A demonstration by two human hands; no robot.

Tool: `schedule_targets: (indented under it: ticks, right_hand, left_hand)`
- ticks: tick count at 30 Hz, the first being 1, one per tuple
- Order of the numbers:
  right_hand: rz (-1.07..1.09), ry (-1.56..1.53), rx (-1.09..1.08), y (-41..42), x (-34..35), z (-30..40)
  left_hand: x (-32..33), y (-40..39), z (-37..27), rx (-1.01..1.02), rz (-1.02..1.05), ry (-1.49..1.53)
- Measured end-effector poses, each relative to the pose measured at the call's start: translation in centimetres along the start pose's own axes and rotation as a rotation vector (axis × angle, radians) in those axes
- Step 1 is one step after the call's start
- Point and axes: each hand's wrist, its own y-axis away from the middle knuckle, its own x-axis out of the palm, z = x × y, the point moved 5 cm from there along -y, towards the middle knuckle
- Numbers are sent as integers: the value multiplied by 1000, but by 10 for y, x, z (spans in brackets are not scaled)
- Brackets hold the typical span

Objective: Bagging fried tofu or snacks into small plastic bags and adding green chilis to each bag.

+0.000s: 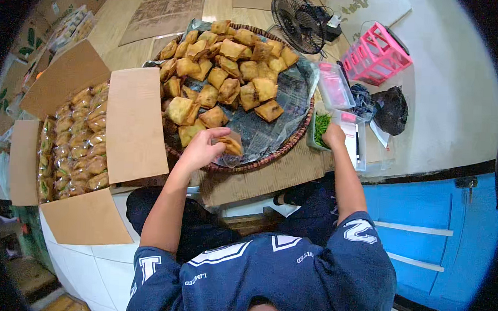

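Note:
My left hand (203,149) holds a clear plastic bag with a golden fried pastry (231,147) inside, above the near edge of a round woven tray (293,147). Its index finger points out over the bag. My right hand (334,137) reaches into a plastic tub of small green chillies (321,127); its fingertips are hidden, so I cannot see whether they grip any. A heap of square fried pastries (229,71) covers the far and left parts of the tray, which is lined with printed plastic sheeting (256,137).
Left of the tray, an open cardboard box (137,125) holds rows of bagged pastries (80,144). To the right are a plastic box with a pen and papers (352,139), a lidded clear box (335,86), black plastic bags (388,109), a pink basket (376,54) and a fan (298,22).

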Motion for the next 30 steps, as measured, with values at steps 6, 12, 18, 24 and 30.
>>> schedule_targets:
  ticks: [6,12,18,24,30]
  right_hand:
    - [-30,-118,-146,16,-53,12]
    - [71,-971,-790,140,-119,173]
    - [-34,-484,-1225,195,-114,234]
    - [-213,-327,-1430,212,-99,231]
    - [323,-729,-1320,191,-94,241]
  left_hand:
    - [1,-2,10,-28,73,122]
    - [-1,-2,8,-26,125,136]
    - [-2,2,-2,-6,157,229]
    - [-11,4,-4,22,163,475]
    - [-21,-4,6,-27,156,492]
